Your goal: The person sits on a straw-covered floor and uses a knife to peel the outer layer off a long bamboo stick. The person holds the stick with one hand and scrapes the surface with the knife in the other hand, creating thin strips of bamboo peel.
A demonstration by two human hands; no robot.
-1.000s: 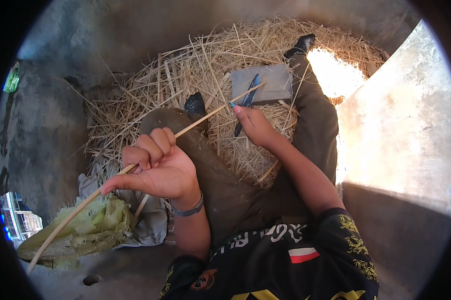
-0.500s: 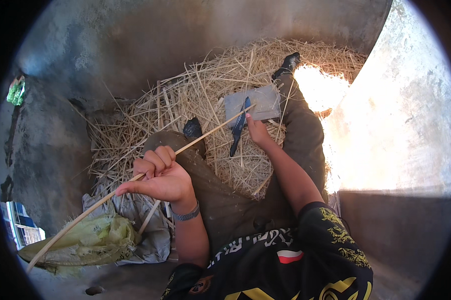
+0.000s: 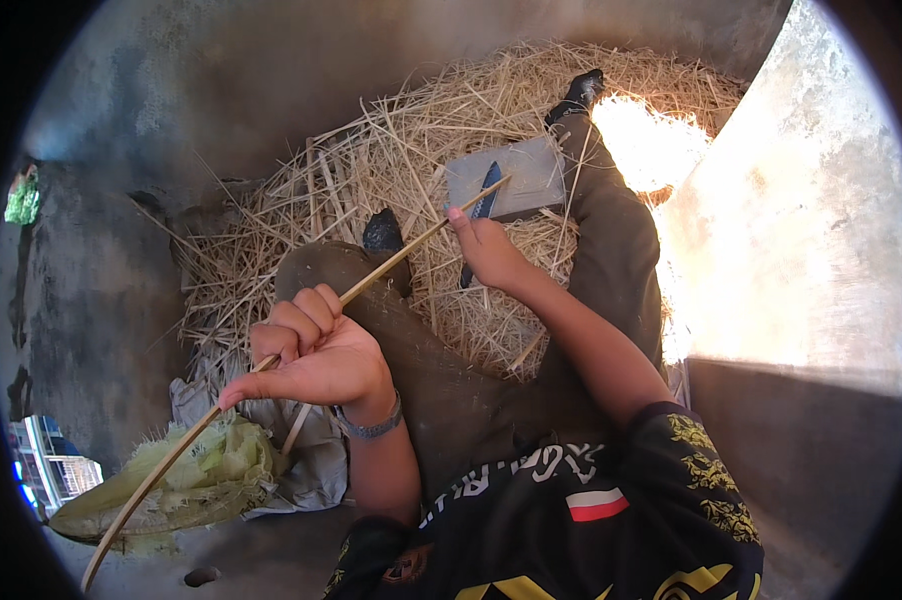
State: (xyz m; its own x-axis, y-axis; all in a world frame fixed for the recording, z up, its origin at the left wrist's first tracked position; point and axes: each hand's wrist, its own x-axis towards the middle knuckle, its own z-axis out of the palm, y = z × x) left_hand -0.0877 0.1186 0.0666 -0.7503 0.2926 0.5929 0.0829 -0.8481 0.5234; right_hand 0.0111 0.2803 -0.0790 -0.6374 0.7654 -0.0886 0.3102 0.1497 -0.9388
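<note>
A long thin bamboo strip (image 3: 395, 258) slants from the lower left up toward the middle. My left hand (image 3: 306, 350) wraps its fingers round the strip, thumb stretched along it. Further up, my right hand (image 3: 493, 250) pinches the strip between thumb and fingertips, a little short of its far end. Behind the right hand, a dark knife (image 3: 486, 195) lies across a grey flat block (image 3: 533, 172), its lower end reaching past the block's edge over the straw. The strip's far tip passes above the blade and block.
Loose pale shavings and straw (image 3: 411, 140) cover the floor between and beyond my outstretched legs. A torn yellow-green sack (image 3: 196, 470) sits at the lower left. A grey concrete wall (image 3: 271, 80) curves round behind, and a sunlit wall (image 3: 801, 220) rises at the right.
My right hand has slid nearer along the strip, away from its far tip, and now covers part of the knife. My left hand keeps its grip. The whole view has shifted slightly.
</note>
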